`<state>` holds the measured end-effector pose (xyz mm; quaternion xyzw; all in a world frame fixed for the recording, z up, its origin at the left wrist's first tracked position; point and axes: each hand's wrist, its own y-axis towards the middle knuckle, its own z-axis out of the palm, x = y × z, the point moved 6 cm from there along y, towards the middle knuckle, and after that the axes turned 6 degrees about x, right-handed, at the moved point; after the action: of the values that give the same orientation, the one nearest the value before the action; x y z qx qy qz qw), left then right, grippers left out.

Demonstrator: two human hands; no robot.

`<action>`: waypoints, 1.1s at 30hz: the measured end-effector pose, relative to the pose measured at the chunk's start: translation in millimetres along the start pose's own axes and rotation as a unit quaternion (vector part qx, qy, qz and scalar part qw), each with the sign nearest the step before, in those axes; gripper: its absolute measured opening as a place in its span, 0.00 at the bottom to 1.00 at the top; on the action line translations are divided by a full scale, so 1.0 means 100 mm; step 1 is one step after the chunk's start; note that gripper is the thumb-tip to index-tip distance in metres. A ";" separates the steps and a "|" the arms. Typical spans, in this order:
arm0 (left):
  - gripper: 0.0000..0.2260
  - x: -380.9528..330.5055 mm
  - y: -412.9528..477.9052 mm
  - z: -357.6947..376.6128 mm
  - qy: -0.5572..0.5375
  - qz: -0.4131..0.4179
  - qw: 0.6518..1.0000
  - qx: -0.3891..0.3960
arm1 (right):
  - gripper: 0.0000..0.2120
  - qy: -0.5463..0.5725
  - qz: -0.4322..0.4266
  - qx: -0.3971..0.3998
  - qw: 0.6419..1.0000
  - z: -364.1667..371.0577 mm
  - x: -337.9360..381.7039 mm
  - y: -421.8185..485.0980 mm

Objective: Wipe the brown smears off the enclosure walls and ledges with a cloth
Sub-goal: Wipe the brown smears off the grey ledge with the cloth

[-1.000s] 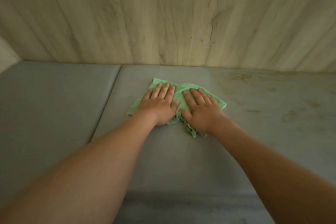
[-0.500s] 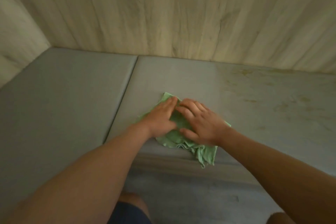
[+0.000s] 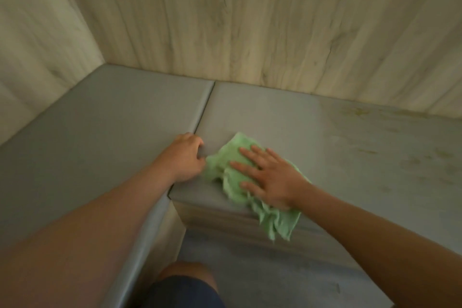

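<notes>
A crumpled green cloth [image 3: 226, 162] lies on the grey ledge [image 3: 275, 117], near its front edge, with one corner hanging over the edge. My right hand [image 3: 270, 177] presses flat on the cloth with straight, spread fingers. My left hand [image 3: 185, 155] sits just left of the cloth at the seam between the two ledge panels, fingers curled, touching the cloth's left edge; whether it pinches the cloth I cannot tell. Brown smears [image 3: 357, 111] mark the right part of the ledge and run on toward the right [image 3: 425, 157].
Pale wood-grain walls [image 3: 250, 20] rise behind the ledge and on the left [image 3: 32, 40]. A second grey ledge panel [image 3: 100, 132] fills the left corner. The ledge's wood front [image 3: 225, 222] drops to a grey floor [image 3: 262, 275]. My knee [image 3: 185, 272] shows below.
The cloth has slid toward the front edge and bunched up. My left hand has come off its top to the left side at the seam. My right hand now lies flat on it. The view has pulled back.
</notes>
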<state>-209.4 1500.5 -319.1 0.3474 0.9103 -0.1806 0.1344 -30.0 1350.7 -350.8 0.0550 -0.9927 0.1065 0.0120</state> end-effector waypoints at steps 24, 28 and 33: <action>0.56 0.02 -0.06 0.21 0.078 0.042 0.984 0.156 | 0.33 -0.030 -0.102 0.018 0.994 -0.11 -0.32 0.25; 0.55 -0.02 -0.05 0.25 0.109 0.023 0.983 0.149 | 0.38 0.036 0.225 0.012 0.974 -0.22 -1.04 0.76; 0.53 -0.02 -0.13 0.21 0.100 0.022 0.984 0.146 | 0.38 0.096 0.245 0.005 0.965 -0.22 -0.25 0.97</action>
<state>-214.4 1481.7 -334.4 0.4001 0.8748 -0.2731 -0.0060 -15.4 1452.7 -350.8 -0.2007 -0.9694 0.1157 0.0809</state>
